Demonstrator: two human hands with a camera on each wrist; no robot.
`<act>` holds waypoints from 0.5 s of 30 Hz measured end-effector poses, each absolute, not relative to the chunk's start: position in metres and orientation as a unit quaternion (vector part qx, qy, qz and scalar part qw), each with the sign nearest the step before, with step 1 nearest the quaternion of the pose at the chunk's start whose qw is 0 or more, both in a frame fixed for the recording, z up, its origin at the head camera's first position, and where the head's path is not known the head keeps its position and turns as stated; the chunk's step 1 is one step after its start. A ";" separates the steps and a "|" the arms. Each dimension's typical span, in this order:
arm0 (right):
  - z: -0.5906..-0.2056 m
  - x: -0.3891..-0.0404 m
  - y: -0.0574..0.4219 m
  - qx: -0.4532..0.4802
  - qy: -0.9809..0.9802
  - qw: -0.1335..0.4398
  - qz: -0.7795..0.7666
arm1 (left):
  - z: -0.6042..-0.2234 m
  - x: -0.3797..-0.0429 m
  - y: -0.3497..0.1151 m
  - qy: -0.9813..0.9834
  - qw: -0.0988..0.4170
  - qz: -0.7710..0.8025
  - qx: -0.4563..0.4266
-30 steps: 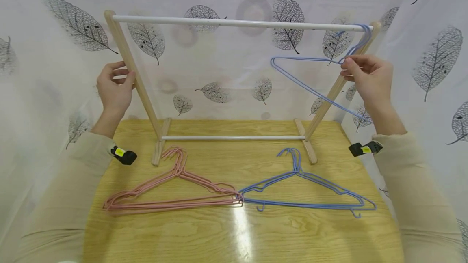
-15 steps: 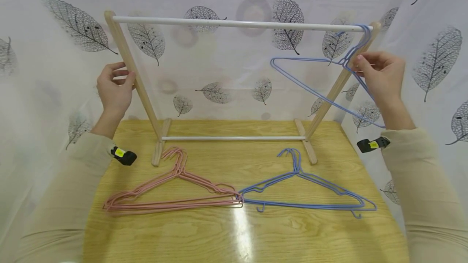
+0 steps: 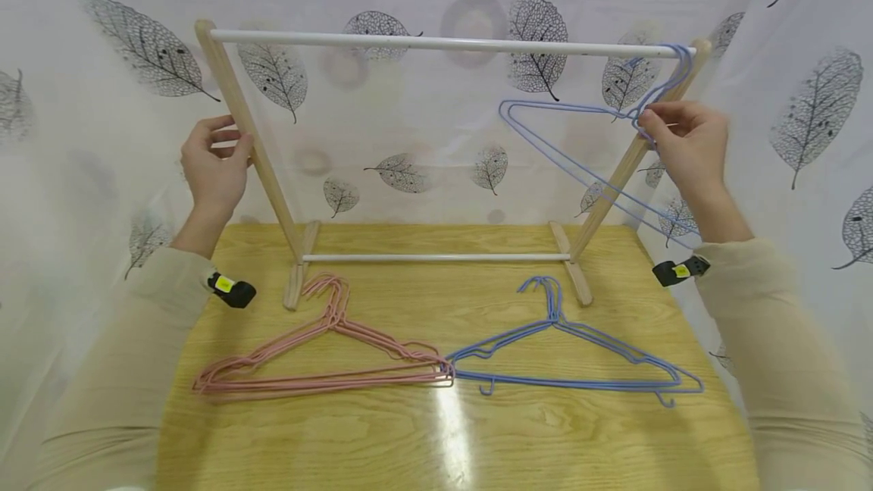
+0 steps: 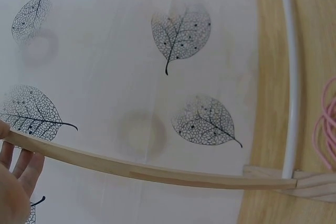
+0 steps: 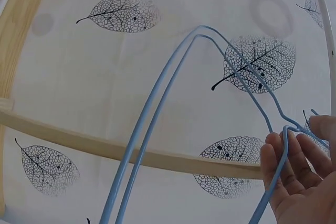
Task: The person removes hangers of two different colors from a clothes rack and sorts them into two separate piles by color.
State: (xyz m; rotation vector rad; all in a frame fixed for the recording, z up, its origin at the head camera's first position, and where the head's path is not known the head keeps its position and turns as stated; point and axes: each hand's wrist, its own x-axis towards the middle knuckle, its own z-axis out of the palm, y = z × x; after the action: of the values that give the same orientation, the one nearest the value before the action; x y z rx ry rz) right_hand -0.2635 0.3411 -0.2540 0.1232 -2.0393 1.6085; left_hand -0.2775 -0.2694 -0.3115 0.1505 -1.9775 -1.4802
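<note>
My left hand (image 3: 217, 165) holds the left wooden post (image 3: 255, 150) of a clothes rack, thumb on the near side and fingers behind. The left wrist view shows fingers (image 4: 31, 169) under that post. At the rack's right end, two blue wire hangers (image 3: 555, 150) hang by their hooks from the white top rail (image 3: 443, 43). My right hand (image 3: 689, 139) pinches a hanger at its neck, just below the hook. In the right wrist view, fingers (image 5: 299, 166) sit around the twisted neck, and the hangers' arms (image 5: 157, 114) spread to the left.
Several pink hangers (image 3: 327, 381) lie stacked on the wooden table (image 3: 382, 438) at the left. Several blue hangers (image 3: 566, 382) lie beside them, their ends overlapping. A white lower bar (image 3: 436, 258) joins the rack's feet. Leaf-printed cloth (image 3: 423, 120) surrounds the table.
My right hand moved right off the hangers' neck, then came back left to it. The hangers' left ends have swung slightly left and up. My left hand stays on the post.
</note>
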 end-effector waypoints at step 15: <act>-0.258 -0.277 0.316 0.035 -0.754 0.223 0.617 | -0.311 -0.277 -0.271 -0.750 0.322 -0.575 0.062</act>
State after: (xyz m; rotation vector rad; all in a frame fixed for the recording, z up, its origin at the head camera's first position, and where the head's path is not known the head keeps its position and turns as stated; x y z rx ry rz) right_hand -0.2771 0.3165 -0.2580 0.0956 -2.0810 1.7036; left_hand -0.2769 -0.2708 -0.3112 0.1632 -1.9680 -1.5085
